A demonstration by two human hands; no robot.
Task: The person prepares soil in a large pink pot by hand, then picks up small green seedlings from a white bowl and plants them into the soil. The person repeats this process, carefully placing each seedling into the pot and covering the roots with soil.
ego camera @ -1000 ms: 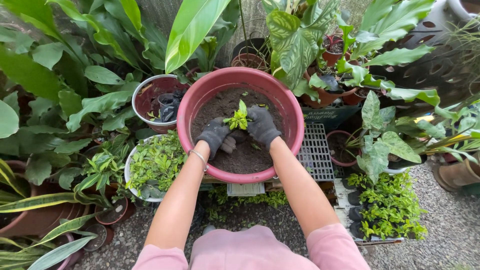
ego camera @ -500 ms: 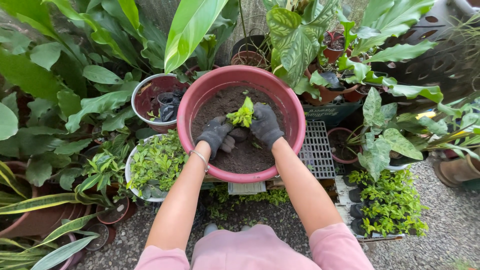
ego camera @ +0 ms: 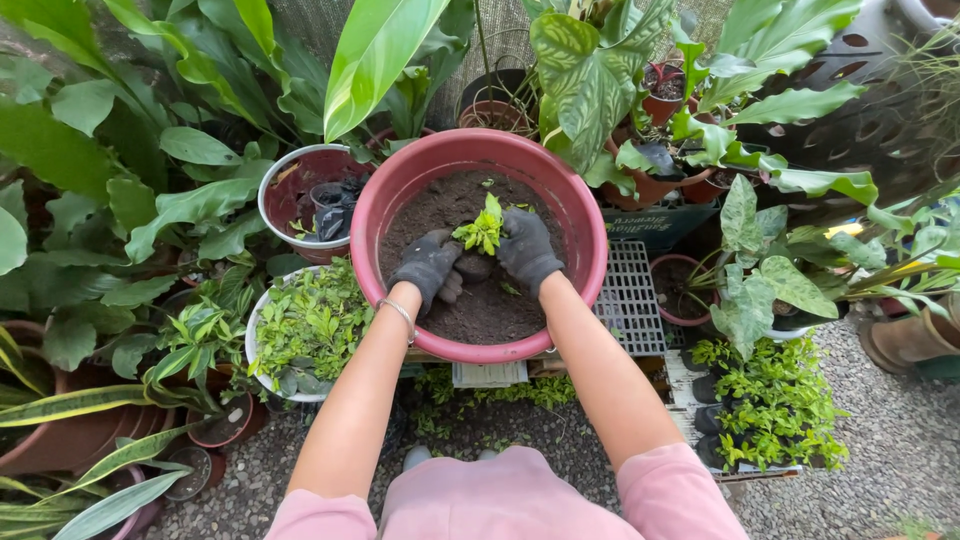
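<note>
While both gloved hands cup the seedling mid-pot, left hand and right hand grip its root ball. It sits on the soil in the red pot, not yet buried; firming left.

A single head-worn camera looks steeply down over the wearer's pink-clothed lap and bare forearms onto a large red pot of dark soil, close enough that the pot fills the middle of the frame. Beyond and to either side of the pot, leafy potted plants crowd the edges; nearer than it, gravel ground shows.
</note>
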